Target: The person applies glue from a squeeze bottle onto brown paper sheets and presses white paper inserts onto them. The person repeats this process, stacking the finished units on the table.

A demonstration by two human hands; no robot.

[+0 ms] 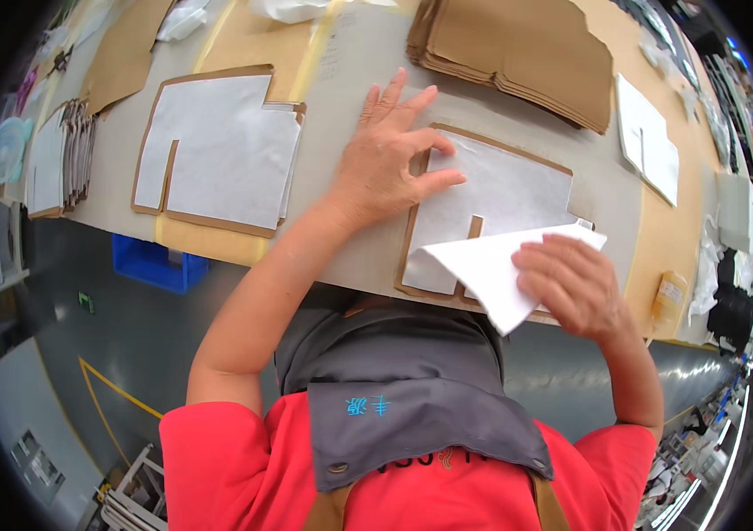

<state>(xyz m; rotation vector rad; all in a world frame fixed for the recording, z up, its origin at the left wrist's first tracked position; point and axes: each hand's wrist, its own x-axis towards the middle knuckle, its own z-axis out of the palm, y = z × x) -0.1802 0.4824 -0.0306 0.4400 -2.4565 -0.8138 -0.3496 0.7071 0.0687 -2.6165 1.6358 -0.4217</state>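
My left hand [390,155] lies flat with fingers spread on the upper left corner of a white fabric piece [500,199] that rests on a brown cardboard template [412,252] at the table's near edge. My right hand [571,283] presses on a folded-over white fabric flap [483,270] at the lower right of that piece. A second white piece on a brown template [222,150] lies to the left, apart from both hands.
A stack of brown cardboard templates [518,49] sits at the far side of the table. More stacked pieces [62,159] stand at the left edge. White sheets [651,142] lie at the right. A blue bin [155,265] stands under the table.
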